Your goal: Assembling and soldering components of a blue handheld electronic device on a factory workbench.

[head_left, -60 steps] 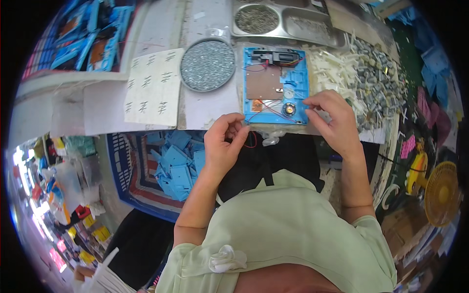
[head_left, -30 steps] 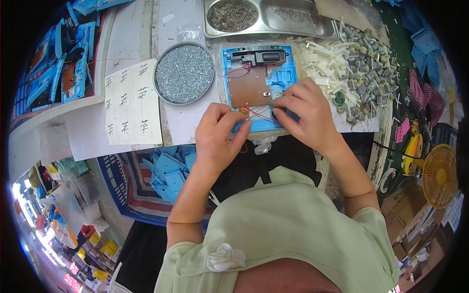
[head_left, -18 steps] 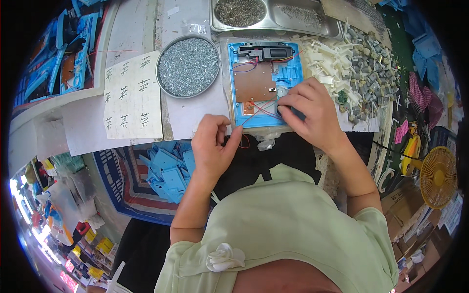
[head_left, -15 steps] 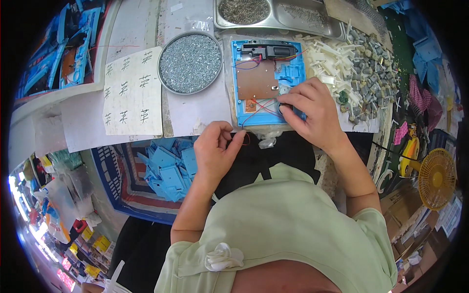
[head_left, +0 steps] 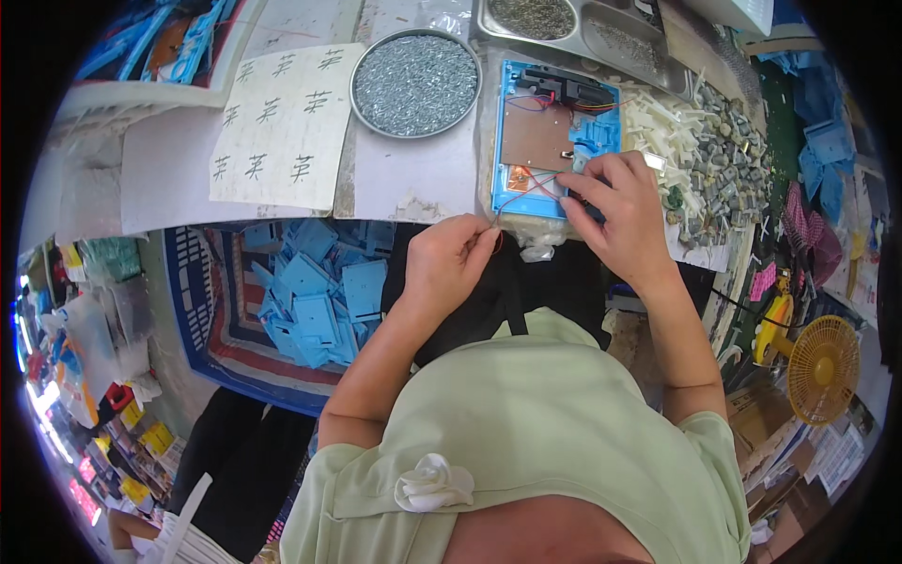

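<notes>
Pale worktop [head_left: 413, 180] crossed the upper frame. Right of centre lay a blue casing [head_left: 534, 204], long axis running up-frame, black module [head_left: 570, 91] at its top end. Left hand [head_left: 449, 261] (at its lower-left corner) pinched a red wire [head_left: 512, 200]; right hand [head_left: 617, 214], narrowly parted, overlapped its lower right, grip unclear.

The blue casing [head_left: 543, 201] appears to be of smooth plastic, its brown board [head_left: 534, 134] rather matt. The tiny metal pieces [head_left: 416, 83] look glossy; the sheet [head_left: 282, 127] is matt paper.
</notes>
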Demonstrator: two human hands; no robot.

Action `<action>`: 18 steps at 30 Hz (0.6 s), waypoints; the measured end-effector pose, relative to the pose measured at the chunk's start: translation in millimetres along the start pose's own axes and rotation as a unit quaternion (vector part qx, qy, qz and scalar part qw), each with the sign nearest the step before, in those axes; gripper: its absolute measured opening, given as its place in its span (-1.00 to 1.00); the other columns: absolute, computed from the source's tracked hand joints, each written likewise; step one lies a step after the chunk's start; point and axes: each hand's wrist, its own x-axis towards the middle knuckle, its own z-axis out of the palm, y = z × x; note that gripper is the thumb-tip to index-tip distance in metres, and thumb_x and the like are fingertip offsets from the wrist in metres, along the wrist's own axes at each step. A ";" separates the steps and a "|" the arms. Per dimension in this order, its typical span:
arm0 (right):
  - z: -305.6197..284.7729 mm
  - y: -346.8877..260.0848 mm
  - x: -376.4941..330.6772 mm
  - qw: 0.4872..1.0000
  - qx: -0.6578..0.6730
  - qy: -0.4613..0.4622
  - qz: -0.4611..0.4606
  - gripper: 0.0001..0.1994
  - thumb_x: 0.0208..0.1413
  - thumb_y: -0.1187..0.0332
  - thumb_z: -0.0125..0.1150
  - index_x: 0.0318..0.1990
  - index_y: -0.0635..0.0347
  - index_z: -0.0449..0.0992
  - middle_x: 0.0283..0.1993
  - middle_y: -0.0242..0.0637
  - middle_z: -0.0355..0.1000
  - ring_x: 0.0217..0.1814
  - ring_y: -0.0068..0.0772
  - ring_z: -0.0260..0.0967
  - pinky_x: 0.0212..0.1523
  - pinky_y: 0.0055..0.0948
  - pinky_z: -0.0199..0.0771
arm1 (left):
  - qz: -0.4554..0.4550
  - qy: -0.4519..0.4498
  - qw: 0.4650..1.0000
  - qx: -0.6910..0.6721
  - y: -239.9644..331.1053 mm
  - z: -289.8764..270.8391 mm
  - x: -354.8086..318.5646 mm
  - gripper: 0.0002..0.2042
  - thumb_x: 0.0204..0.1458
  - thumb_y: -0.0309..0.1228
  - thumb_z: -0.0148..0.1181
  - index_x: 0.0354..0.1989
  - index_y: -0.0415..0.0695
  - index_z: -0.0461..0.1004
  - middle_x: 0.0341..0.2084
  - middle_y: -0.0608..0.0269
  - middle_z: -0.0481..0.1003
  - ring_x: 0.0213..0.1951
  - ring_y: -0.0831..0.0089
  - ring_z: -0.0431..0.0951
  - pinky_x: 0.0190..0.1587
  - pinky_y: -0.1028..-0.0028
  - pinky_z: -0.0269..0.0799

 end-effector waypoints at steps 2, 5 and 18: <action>-1.6 -4.6 0.7 1.000 -0.020 -0.003 -0.005 -0.82 -0.02 0.36 0.40 -0.21 0.06 0.67 -0.28 -0.37 0.42 -0.14 -0.21 0.32 -0.09 -0.19 0.30 | 0.020 -0.001 1.000 0.014 -1.7 0.4 0.3 -0.89 0.17 -0.47 0.30 -0.31 -0.27 0.60 -0.57 0.23 0.57 -0.56 0.63 0.46 -0.45 0.57 0.40; -1.9 -10.4 3.7 0.999 -0.031 -0.010 -0.012 -0.81 0.00 0.36 0.39 -0.20 0.07 0.67 -0.28 -0.37 0.43 -0.14 -0.21 0.32 -0.08 -0.18 0.30 | 0.030 0.028 0.999 -0.020 -4.9 9.2 1.1 -0.88 0.16 -0.45 0.31 -0.27 -0.26 0.61 -0.57 0.21 0.56 -0.56 0.63 0.47 -0.45 0.56 0.41; 42.7 5.9 -3.4 0.996 -0.010 -0.048 -0.073 -0.80 0.22 0.39 0.21 -0.07 0.25 0.62 -0.07 -0.02 0.52 0.03 0.09 0.40 0.09 -0.06 0.39 | 0.011 0.054 0.996 0.068 -18.4 34.5 -8.4 -0.79 0.00 -0.23 0.23 -0.42 -0.12 0.61 -0.48 -0.04 0.58 -0.34 0.00 0.63 -0.25 0.07 0.55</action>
